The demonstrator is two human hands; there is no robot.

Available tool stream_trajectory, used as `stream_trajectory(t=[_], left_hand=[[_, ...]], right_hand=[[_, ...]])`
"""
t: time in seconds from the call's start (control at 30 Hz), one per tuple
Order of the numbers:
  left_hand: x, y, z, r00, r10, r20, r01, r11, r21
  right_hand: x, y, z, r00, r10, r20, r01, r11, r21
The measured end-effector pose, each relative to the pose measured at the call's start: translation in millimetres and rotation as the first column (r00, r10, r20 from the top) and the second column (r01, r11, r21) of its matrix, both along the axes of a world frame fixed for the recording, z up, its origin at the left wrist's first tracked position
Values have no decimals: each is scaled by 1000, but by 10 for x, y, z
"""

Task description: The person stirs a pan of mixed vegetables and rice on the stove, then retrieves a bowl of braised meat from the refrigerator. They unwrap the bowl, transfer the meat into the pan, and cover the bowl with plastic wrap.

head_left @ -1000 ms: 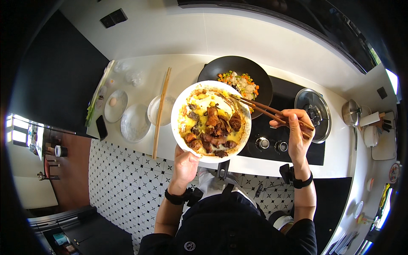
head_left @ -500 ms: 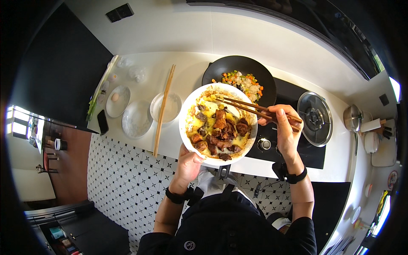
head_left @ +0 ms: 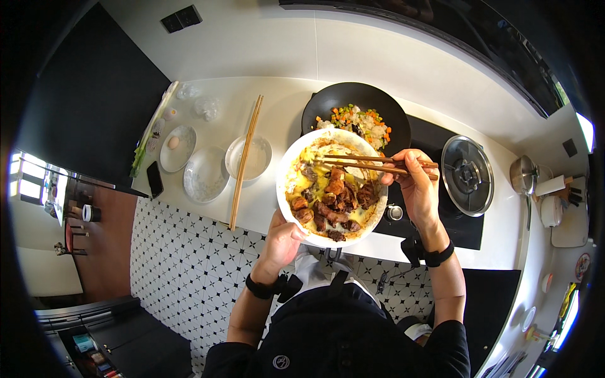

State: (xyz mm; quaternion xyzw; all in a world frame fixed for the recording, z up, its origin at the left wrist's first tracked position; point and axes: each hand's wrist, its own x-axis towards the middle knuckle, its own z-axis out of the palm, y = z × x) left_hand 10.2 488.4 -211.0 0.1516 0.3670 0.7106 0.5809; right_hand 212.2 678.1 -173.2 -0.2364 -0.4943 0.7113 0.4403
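My left hand [head_left: 282, 241] grips the near left rim of a white bowl [head_left: 376, 222], thumb over the edge. The bowl is tilted toward me, above the front of the counter. Browned meat chunks [head_left: 340, 200] and a yellow, egg-like mixture [head_left: 310, 169] lie inside it. My right hand [head_left: 416, 189] is closed around a pair of brown chopsticks [head_left: 397, 165], whose tips reach into the bowl's far part. Behind the bowl stands a black wok [head_left: 328, 101] with rice and diced vegetables [head_left: 365, 121], partly covered by the bowl.
Long wooden chopsticks [head_left: 247, 157] lie across a small bowl [head_left: 259, 148] on the left. Beside it are a white bowl [head_left: 207, 179], a plate with an egg [head_left: 173, 143], a phone [head_left: 154, 179] and green onions [head_left: 142, 148]. A glass lid [head_left: 467, 176] rests on the black hob [head_left: 463, 234].
The bowl has shifted slightly right. The chopsticks in my right hand lie closer to level, and their tips have moved a little down within the bowl.
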Motion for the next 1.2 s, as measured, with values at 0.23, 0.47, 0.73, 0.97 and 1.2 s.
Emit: stream_trajectory(t=[0.23, 0.47, 0.73, 0.97, 1.2], left_hand=[[-8, 87, -49, 998, 13, 57, -12, 1000, -18], [-152, 46, -83, 984, 139, 108, -132, 989, -64], [-181, 23, -76, 982, 161, 95, -165, 986, 34], [-231, 23, -81, 983, 175, 58, -176, 984, 19], [-135, 81, -48, 981, 190, 40, -192, 981, 24]], right_hand=[[125, 30, 103, 993, -69, -100, 67, 997, -25], [258, 283, -24, 888, -455, 70, 382, 813, 441], [156, 406, -293, 894, -365, 258, 237, 876, 421], [311, 180, 282, 951, -306, 50, 277, 911, 304], [372, 30, 343, 975, -220, 5, 216, 961, 171]])
